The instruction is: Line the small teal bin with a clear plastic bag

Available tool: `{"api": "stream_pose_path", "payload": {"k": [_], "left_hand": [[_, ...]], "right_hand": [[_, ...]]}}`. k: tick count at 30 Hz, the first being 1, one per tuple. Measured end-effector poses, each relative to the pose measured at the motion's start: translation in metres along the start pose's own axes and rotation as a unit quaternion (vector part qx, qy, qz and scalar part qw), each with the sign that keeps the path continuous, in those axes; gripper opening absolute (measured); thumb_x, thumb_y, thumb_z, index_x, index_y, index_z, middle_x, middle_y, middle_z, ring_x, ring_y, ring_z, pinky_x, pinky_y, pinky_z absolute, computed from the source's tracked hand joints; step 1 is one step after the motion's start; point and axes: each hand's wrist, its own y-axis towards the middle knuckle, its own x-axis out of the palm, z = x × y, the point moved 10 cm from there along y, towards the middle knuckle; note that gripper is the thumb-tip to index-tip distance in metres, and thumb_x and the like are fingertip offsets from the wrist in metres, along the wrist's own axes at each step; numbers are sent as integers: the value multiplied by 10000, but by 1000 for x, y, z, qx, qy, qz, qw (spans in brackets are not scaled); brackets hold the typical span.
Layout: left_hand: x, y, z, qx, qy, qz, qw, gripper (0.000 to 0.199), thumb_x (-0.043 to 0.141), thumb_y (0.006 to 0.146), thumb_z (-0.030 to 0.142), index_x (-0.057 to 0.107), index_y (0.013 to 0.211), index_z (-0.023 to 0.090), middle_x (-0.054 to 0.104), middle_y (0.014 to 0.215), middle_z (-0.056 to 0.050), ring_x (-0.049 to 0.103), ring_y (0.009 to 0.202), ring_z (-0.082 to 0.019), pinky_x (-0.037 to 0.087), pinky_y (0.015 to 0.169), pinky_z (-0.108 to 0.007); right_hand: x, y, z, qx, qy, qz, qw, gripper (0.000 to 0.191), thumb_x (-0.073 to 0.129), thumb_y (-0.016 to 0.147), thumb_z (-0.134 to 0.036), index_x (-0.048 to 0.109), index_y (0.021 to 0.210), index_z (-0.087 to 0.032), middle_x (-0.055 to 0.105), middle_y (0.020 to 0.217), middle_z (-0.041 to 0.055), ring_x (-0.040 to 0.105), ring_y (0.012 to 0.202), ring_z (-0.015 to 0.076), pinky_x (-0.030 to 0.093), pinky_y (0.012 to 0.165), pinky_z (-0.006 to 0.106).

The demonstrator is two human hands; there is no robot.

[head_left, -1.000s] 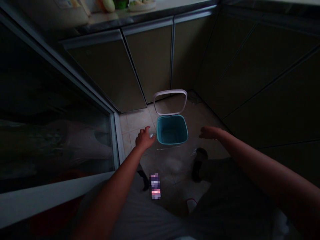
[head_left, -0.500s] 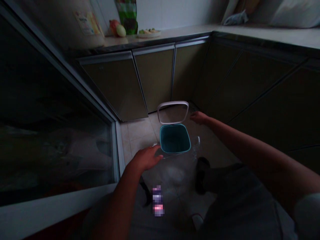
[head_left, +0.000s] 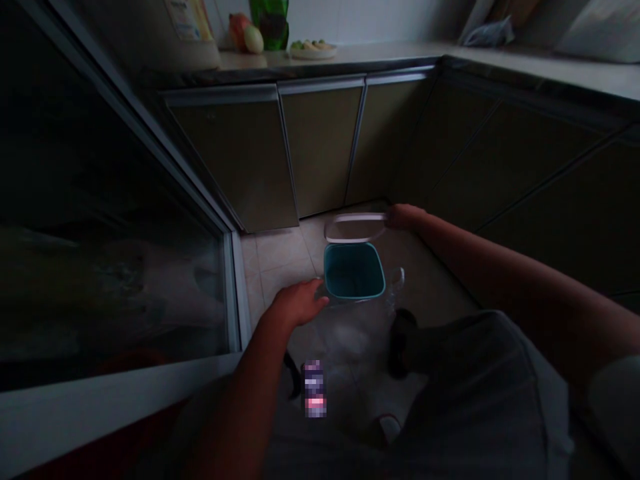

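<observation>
A teal bin (head_left: pixel 354 271) stands on the tiled floor with its mouth facing up. Behind it a pale ring frame (head_left: pixel 356 217) is tilted up at the bin's back edge. My right hand (head_left: pixel 406 217) is closed on the right end of this frame. Beside the bin's left rim is my left hand (head_left: pixel 300 302), fingers stretched out; I cannot tell whether it touches the bin. Clear plastic bag (head_left: pixel 395 287) material lies around the bin's front and right side.
Cabinets (head_left: pixel 320 147) run behind and along the right. A glass door (head_left: pixel 165 267) is at the left. My shoe (head_left: pixel 404 340) is close to the bin, and a pixelated item (head_left: pixel 315 390) lies nearer me. A plate (head_left: pixel 313 51) of food sits on the counter.
My right hand has gone from beside the ring frame to gripping it, and the frame has tilted flatter. My left hand stays at the bin's left. The view has shifted slightly.
</observation>
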Motion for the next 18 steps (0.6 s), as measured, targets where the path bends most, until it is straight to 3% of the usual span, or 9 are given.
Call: {"api": "stream_pose_path", "payload": {"k": [8,12,18], "left_hand": [[20,16,7,24,26,-36,999,576,555,982,477,571,1499,224,654,1466,-168,628,1326,-371,484,1055,-444],[42,33,1,25,42,-67,997,625,534,988,516,535,1528,200,659,1451,-180,656,1278,-356,496,1044,-432],[69,45,-19,-2,15,-88,996,596,556,986,483,566,1504,189,735,1328,-145,707,1173,-297,521,976,-351]], "right_hand": [[121,-93,-9,-79,-16,-62,995,486,721,889,-309,663,1371,-292,740,1279,107,706,1143,312,536,861,348],[173,-108,1,-72,9,-96,993,589,678,911,-248,579,1491,-285,703,1359,144,693,1204,324,546,892,377],[223,-115,33,-73,14,-165,983,413,644,922,-193,718,1328,-205,723,1318,141,700,1194,290,542,896,332]]}}
